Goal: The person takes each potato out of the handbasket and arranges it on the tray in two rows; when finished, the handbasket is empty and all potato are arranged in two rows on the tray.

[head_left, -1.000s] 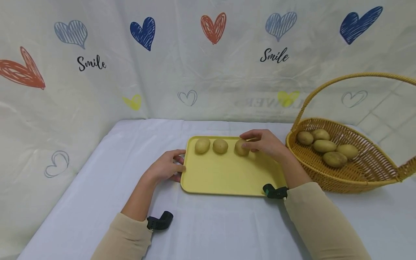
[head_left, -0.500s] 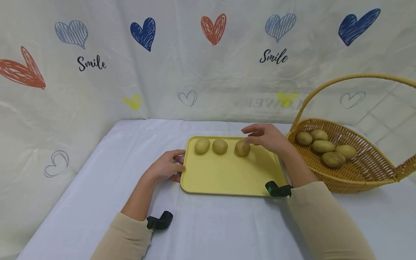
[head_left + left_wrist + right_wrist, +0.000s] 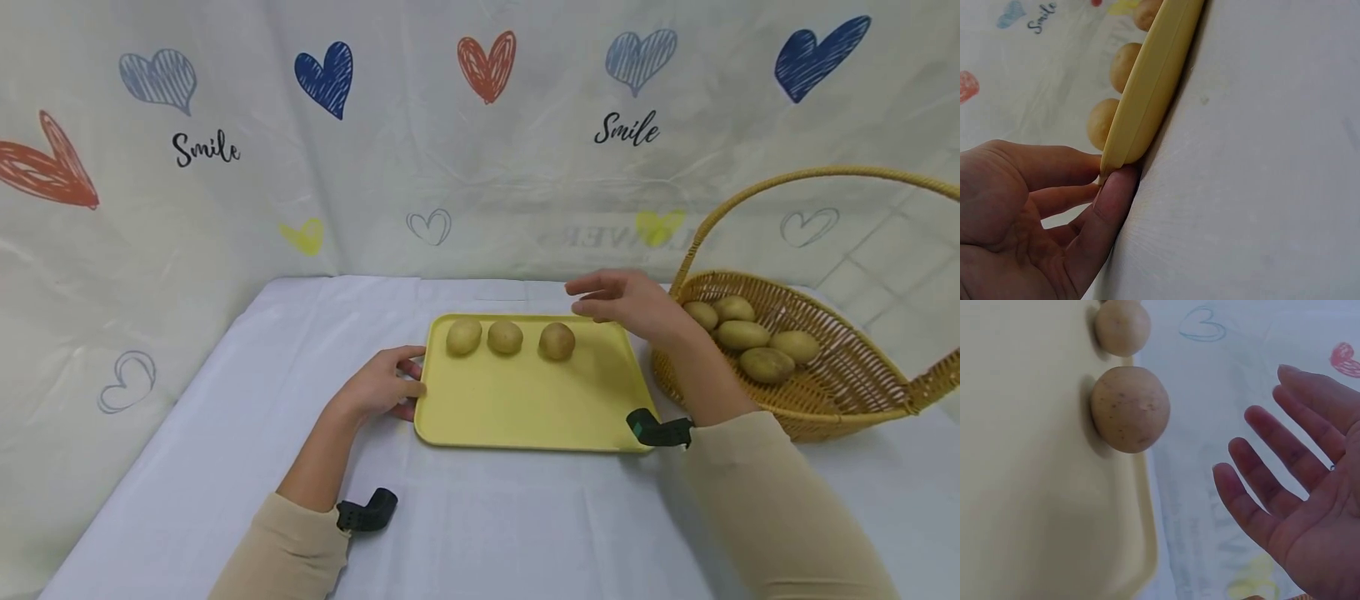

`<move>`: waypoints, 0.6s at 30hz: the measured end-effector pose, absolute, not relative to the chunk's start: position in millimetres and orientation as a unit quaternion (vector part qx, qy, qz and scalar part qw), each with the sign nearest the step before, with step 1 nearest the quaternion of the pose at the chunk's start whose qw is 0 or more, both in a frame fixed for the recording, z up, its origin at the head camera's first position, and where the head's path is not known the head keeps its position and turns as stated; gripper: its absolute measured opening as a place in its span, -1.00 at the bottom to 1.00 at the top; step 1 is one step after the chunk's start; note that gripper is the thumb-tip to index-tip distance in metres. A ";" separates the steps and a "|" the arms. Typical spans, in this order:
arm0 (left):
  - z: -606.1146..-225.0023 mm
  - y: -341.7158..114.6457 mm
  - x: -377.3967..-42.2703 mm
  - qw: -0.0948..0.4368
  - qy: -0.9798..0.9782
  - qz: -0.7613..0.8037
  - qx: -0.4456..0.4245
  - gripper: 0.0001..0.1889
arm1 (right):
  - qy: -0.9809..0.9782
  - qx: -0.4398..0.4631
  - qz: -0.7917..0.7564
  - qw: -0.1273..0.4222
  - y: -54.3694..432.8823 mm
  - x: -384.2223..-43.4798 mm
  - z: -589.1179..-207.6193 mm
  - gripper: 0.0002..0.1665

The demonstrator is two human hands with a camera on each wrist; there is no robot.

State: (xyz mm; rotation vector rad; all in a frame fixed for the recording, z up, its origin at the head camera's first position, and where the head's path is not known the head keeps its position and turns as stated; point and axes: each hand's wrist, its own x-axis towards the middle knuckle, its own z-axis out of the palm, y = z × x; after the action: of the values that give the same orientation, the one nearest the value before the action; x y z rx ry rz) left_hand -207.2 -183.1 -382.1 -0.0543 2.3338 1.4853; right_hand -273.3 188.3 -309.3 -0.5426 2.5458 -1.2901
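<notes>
A yellow rectangular tray (image 3: 517, 400) lies on the white cloth, bearing three potatoes in a row along its far side. These are the left potato (image 3: 463, 337), the middle potato (image 3: 505, 337) and, after a wider gap, the right potato (image 3: 557, 342). My left hand (image 3: 381, 385) pinches the tray's left edge, with the thumb and fingers on either side of the rim in the left wrist view. Above the tray's far right corner hovers my right hand (image 3: 630, 304), holding nothing. Its fingers are spread apart from the nearest potato (image 3: 1130, 409) in the right wrist view.
A wicker basket (image 3: 847, 371) with a tall arched handle (image 3: 817, 173) stands right of the tray, behind my right forearm. Several potatoes (image 3: 767, 365) lie inside it. A backdrop (image 3: 375, 167) printed with hearts and "Smile" hangs behind the table.
My right hand has let go of the right potato, leaving it on the tray, and has moved up and to the right. The left hand stays at the tray's edge.
</notes>
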 end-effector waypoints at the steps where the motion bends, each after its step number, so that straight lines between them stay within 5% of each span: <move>1: -382.1 -183.1 -207.3 0.187 0.828 0.528 -0.019 -0.27 | 0.869 -0.184 -0.444 0.117 189.1 -273.0 -307.4 -0.42; 18: -386.2 -185.1 -208.1 0.182 0.827 0.531 -0.014 -0.27 | 0.881 -0.161 -0.436 0.086 214.6 -270.0 -281.6 -0.41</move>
State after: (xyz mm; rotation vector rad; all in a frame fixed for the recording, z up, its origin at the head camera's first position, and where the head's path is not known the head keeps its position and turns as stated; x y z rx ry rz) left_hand -208.1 -185.1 -386.2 -0.0382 2.3349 1.4992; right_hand -270.0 214.6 -281.6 -0.4784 2.6262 -1.2984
